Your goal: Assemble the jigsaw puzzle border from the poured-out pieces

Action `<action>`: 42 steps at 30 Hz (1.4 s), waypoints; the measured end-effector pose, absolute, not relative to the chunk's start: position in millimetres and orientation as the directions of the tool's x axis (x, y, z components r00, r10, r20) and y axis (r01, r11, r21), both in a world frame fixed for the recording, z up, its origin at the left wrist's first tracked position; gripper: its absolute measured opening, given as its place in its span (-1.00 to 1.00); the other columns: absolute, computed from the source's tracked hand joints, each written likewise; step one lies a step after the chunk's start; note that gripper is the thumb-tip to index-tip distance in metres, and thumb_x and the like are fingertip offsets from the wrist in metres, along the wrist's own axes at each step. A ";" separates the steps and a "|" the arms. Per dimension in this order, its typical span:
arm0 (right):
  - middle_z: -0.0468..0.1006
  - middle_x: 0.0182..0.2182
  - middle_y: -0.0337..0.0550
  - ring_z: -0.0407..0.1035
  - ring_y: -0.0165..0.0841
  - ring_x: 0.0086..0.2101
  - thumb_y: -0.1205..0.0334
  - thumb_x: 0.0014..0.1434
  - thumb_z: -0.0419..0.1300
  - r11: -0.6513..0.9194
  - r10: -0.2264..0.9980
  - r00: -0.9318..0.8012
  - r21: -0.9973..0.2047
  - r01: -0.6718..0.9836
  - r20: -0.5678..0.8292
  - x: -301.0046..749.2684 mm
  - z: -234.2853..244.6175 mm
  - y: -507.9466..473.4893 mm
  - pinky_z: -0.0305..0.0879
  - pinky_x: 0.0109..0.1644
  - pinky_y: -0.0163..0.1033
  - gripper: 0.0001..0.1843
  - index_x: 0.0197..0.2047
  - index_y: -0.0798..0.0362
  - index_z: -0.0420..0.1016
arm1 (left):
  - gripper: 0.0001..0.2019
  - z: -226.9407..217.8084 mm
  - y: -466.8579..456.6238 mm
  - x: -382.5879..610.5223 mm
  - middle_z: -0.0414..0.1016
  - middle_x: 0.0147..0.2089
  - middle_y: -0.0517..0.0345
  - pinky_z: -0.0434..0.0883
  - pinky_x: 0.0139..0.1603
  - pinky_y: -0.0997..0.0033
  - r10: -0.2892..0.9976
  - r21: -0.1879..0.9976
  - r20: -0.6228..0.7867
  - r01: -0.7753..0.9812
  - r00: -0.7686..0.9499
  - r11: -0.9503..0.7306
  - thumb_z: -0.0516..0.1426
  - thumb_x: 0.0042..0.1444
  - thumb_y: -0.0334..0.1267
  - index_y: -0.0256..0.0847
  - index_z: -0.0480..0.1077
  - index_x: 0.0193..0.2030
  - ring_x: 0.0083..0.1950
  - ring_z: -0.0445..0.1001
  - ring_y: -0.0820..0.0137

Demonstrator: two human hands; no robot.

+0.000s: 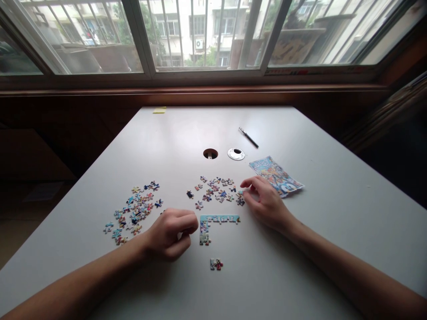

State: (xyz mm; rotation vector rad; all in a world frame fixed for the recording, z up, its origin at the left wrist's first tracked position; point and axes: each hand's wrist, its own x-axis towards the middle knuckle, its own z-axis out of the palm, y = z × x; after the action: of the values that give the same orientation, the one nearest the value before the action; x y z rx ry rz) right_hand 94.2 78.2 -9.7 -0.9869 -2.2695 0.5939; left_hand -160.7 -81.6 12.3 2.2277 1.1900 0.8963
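My left hand [175, 233] is curled beside the left edge of a partly joined puzzle [204, 224], its fingers bent in and its thumb below them. Whatever may lie inside those fingers is hidden. The joined pieces form an upside-down L, with a light blue strip on top. On the other side, my right hand [265, 200] hovers or rests with thumb and forefinger apart, close to a cluster of puzzle pieces [240, 198]. I cannot tell whether it touches them. A small joined clump of pieces [216, 264] lies nearer to me.
Loose puzzle pieces [142, 206] spread at left; more pieces [213, 191] lie behind the joined part. A colourful picture sheet [275, 174] lies beyond my right hand. Farther back are a round table hole [210, 154], its metal cover [236, 154], a pen [248, 138] and yellow tape [159, 110].
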 end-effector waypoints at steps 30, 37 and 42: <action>0.47 -0.27 -0.12 0.35 -0.27 -0.28 0.37 0.12 0.11 0.635 0.756 -0.556 -0.591 0.498 0.345 94.6 -12.5 79.5 0.28 -0.13 -0.14 -0.84 -0.21 0.02 0.44 | -0.82 5.6 -80.6 -154.7 0.57 -0.20 0.15 0.03 0.18 0.01 0.925 0.231 0.356 0.947 0.132 -0.224 0.10 0.22 -0.36 -0.07 0.51 -0.15 0.00 0.38 0.22; 0.47 -0.26 -0.12 0.35 -0.25 -0.26 0.37 0.11 0.11 0.632 0.758 -0.555 -0.595 0.496 0.343 94.4 -10.7 78.8 0.27 -0.12 -0.13 -0.83 -0.22 0.02 0.45 | -0.86 8.7 -79.9 -152.5 0.56 -0.19 0.13 0.03 0.17 0.04 0.926 0.245 0.364 0.949 0.100 -0.198 0.10 0.25 -0.27 -0.10 0.51 -0.20 -0.02 0.37 0.23; 0.46 -0.28 -0.13 0.35 -0.25 -0.25 0.41 0.09 0.10 0.637 0.755 -0.553 -0.592 0.493 0.352 94.7 -10.9 79.0 0.26 -0.11 -0.14 -0.81 -0.23 0.02 0.45 | -0.86 8.1 -78.6 -154.0 0.54 -0.18 0.13 0.05 0.18 0.04 0.933 0.258 0.344 0.945 0.104 -0.201 0.10 0.27 -0.25 -0.11 0.50 -0.19 -0.02 0.37 0.24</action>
State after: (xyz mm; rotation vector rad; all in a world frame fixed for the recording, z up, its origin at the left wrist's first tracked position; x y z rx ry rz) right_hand 94.7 79.0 -10.9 -0.9709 -2.2659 0.5800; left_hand -154.0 -78.6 8.1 2.3542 2.0031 0.6975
